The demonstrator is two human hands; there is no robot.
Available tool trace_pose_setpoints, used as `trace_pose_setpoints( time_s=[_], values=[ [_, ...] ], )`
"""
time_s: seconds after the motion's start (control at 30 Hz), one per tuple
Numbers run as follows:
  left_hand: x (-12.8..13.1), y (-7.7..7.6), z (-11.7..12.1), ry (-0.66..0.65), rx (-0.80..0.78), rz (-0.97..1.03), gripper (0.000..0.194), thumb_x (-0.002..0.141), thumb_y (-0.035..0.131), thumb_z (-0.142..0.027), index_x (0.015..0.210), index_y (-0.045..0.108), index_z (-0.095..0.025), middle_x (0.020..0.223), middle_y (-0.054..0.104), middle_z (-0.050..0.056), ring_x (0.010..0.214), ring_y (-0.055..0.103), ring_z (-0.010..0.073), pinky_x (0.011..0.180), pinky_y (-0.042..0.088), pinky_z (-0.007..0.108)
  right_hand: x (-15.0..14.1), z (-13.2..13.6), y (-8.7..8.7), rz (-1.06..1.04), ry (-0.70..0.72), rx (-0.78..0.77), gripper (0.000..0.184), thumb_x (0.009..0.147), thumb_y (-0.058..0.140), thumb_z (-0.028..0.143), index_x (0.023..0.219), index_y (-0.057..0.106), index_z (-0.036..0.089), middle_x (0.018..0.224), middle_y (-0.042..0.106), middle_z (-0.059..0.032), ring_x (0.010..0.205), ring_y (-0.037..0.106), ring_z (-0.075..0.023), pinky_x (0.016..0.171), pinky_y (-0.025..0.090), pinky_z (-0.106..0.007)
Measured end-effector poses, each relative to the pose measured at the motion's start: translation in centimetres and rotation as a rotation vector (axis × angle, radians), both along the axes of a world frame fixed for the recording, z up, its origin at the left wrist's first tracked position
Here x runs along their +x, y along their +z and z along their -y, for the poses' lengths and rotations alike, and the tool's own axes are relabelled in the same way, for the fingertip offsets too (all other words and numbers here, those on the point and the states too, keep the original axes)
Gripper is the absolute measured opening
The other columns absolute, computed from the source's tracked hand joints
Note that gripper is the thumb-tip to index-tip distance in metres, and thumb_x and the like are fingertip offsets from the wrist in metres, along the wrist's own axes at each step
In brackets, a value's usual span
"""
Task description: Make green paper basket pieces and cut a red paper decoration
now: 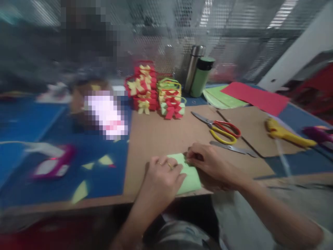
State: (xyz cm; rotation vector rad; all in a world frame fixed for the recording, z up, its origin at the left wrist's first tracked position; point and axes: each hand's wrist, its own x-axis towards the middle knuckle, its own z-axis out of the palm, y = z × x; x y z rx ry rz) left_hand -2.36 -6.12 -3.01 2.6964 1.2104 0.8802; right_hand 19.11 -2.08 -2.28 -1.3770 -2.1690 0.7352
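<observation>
A folded piece of light green paper (191, 177) lies near the front edge of the table, on a brown cardboard sheet. My left hand (163, 173), with two rings, grips its left side, fingers bent over the top. At the paper's upper right edge, the fingers of my right hand (201, 158) are pinched together on it; their tips are partly hidden. Beyond my right hand lie scissors (225, 131) with red and yellow handles and a grey metal blade (231, 147).
Red paper boxes with cream bows (144, 92) and green ones with red bows (173, 100) stand at the back. Nearby are a green flask (201, 78), a steel flask (193, 66), red paper (256, 95) and a yellow glue gun (288, 133). Paper scraps (80, 192) lie left.
</observation>
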Motion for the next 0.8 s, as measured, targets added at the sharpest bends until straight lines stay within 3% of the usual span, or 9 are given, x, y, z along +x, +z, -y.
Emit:
trace_pose_setpoints(
  time_s=[0.2,0.5,0.6,0.7,0.8],
  values=[
    [-0.1,0.1,0.5,0.046,-0.047,-0.061,0.017,0.102,0.055,-0.031,0.100,0.068,-0.020,0.092,0.069,0.003,0.091,0.058,0.0214,0.083,0.039,0.041,-0.2,-0.6,-1.6,-0.038,-0.002,-0.012,0.012,0.086,0.064,0.027,0.075,0.063,0.022,0.073,0.067,-0.0016,0.066,0.059,-0.0181,0.063,0.042,-0.030],
    [-0.1,0.0,0.4,0.078,-0.069,-0.112,0.013,0.100,0.059,-0.028,0.095,0.068,-0.021,0.089,0.069,0.004,0.090,0.058,0.0210,0.081,0.041,0.040,-0.4,-1.3,-2.5,-0.040,0.093,0.032,0.014,0.088,0.060,0.016,0.076,0.063,0.022,0.075,0.067,-0.0021,0.069,0.060,-0.0182,0.064,0.041,-0.029],
    [0.0,0.3,0.0,0.058,-0.052,-0.135,0.011,0.098,0.061,-0.027,0.100,0.069,-0.021,0.093,0.070,0.004,0.091,0.058,0.0219,0.082,0.042,0.040,-0.4,-1.2,-1.9,-0.022,0.106,0.013,0.014,0.088,0.060,0.012,0.076,0.064,0.019,0.074,0.065,-0.0013,0.068,0.058,-0.0163,0.064,0.039,-0.027],
    [0.1,0.5,-0.5,0.028,0.003,-0.162,0.022,0.097,0.062,-0.024,0.117,0.068,-0.019,0.099,0.071,0.007,0.093,0.058,0.0236,0.081,0.042,0.040,-0.3,-1.0,-0.7,-0.008,0.099,0.026,0.010,0.086,0.065,0.011,0.080,0.066,0.018,0.080,0.065,-0.0012,0.073,0.057,-0.0148,0.067,0.038,-0.026],
    [0.0,0.4,-1.2,-0.027,0.022,-0.181,0.023,0.098,0.058,-0.021,0.118,0.070,-0.020,0.095,0.069,0.007,0.088,0.057,0.0238,0.076,0.040,0.038,-0.3,-1.1,0.3,0.038,0.067,0.006,0.011,0.082,0.069,0.007,0.081,0.067,0.017,0.079,0.063,0.0009,0.071,0.053,-0.0126,0.064,0.035,-0.024]
  ],
)
